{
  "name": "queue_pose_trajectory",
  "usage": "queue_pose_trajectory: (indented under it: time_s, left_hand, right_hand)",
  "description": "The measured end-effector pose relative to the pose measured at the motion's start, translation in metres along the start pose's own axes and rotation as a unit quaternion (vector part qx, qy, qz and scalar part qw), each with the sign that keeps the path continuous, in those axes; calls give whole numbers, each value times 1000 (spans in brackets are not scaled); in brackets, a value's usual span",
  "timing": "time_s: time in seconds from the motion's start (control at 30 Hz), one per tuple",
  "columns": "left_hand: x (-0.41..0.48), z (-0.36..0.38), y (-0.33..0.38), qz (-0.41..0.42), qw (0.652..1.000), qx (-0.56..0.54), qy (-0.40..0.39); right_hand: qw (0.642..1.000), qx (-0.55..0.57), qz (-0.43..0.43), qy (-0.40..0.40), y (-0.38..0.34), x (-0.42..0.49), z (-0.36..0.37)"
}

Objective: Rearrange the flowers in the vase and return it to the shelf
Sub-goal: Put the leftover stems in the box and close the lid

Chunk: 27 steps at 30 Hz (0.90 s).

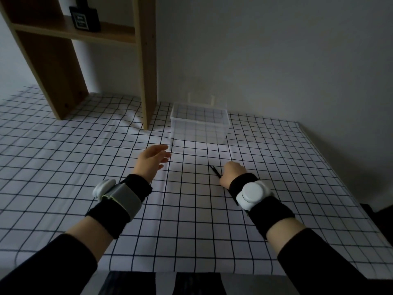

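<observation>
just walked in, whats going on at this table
A person has both hands over a grid-patterned tablecloth. Their right hand grips a thin dark forked stick, too dim to identify, while the left hand hovers open beside it. A clear plastic box sits further back, and a black labelled bottle stands on the wooden shelf. No vase or flowers are in view.

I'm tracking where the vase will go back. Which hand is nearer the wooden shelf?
Left. The left hand is open just in front of the wooden shelf, near its right upright's foot. The right hand, gripping thin dark sticks, sits farther right.
</observation>
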<state>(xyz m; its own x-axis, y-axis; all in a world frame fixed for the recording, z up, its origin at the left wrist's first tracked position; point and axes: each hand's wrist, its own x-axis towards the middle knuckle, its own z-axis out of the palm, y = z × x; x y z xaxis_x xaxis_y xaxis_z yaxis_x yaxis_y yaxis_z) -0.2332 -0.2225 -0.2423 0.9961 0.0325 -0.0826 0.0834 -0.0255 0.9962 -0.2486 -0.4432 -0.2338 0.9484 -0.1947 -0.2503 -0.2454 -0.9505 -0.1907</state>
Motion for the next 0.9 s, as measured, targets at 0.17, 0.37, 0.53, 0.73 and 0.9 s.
queue_pose_trajectory:
  time_s: [0.17,0.37,0.53,0.73,0.9]
  left_hand:
    - [8,-2,0,-5,1000,-6,0]
    - [14,-2,3,-4,1000,-8,-2]
    - [24,1,6,-3,1000,-9,-7]
    - [55,8,21,17,1000,5,3]
    - [98,18,42,40,998,35,36]
  right_hand:
    - [999,-35,-6,-8,-3,1,-4]
    - [999,-31,8,-11,-2,2,-6]
    - [998,40,21,-38,4,8,-11]
    - [987,152,-56,9,-6,30,-60]
    - [972,166,-134,99,-34,66,-117]
